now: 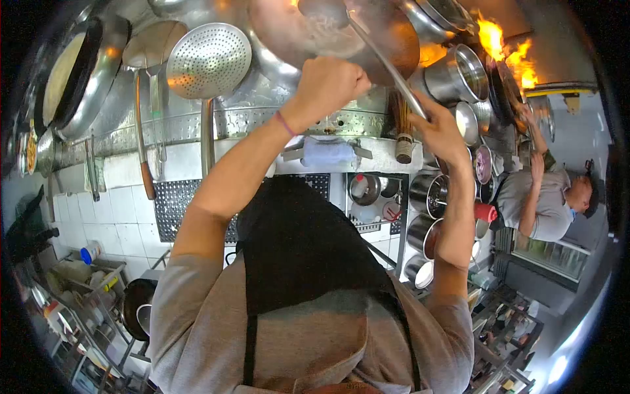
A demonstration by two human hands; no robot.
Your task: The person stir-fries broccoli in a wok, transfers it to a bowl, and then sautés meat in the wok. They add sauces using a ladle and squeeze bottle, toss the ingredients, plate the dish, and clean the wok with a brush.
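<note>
My left hand (330, 81) is closed in a fist at the near rim of a large steel wok (394, 39) on the stove, gripping its edge. My right hand (441, 131) holds the long metal handle of a ladle (384, 60). The ladle's bowl rests inside the wok among pale food (328, 29). Both arms reach forward over my grey shirt and black apron. A thin band circles my left wrist.
A perforated skimmer (209, 60) and a second ladle (154, 47) lean on the stove's steel wall. Another wok (82, 72) sits far left. Steel pots (459, 75) and seasoning tins (430, 197) stand at right. Flames (505, 49) rise where a co-worker (545, 203) cooks.
</note>
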